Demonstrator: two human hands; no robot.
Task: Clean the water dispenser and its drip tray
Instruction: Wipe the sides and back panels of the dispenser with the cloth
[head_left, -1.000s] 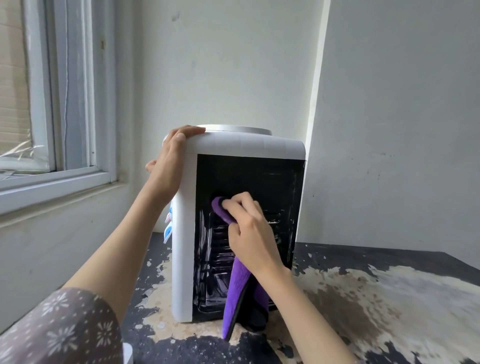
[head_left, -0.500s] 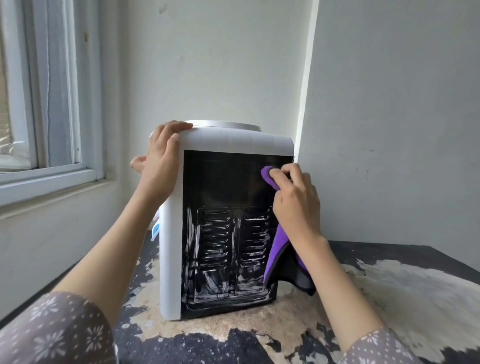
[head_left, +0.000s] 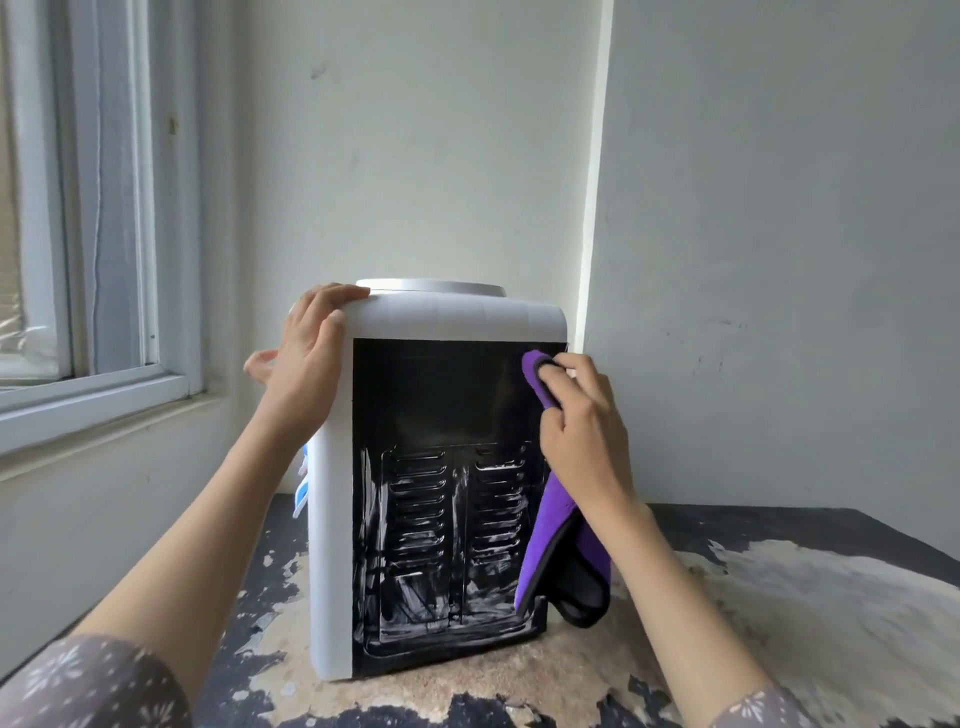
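1. Water dispenser (head_left: 436, 317): a white-cased tabletop unit standing upright near the left edge of the table, in the corner of the room by the window, its black rear panel turned toward the camera.
2. Table (head_left: 779, 613): dark top with large worn, pale patches; it carries the dispenser.
3. Window (head_left: 104, 218): pale frame at the left, well apart from the work.
4. Rear panel (head_left: 441, 395): upper part is plain and dark; lower part has two columns of vent slots streaked with whitish smears, judged to be foam or residue yet to be wiped off.
5. Purple cloth (head_left: 563, 525): microfibre with a dark border; one end is pressed to the panel's upper right corner, the rest hangs down beside the panel's right edge.
6. Left hand (head_left: 306, 358): fingers laid flat over the top left corner of the casing, thumb apart on the side, bracing the unit.
7. Right hand (head_left: 582, 421): fingers curled round the cloth, pressing it against the panel.
8. Taps (head_left: 301, 488): blue and pale parts just visible round the left side; the drip tray is hidden from this view.
9. Step in hand (judgement): wiping the rear panel, at its upper edge. The next move likely calls for downward strokes into the streaked vent slots while the bracing hand resists tipping; the front and drip tray appear still to do.
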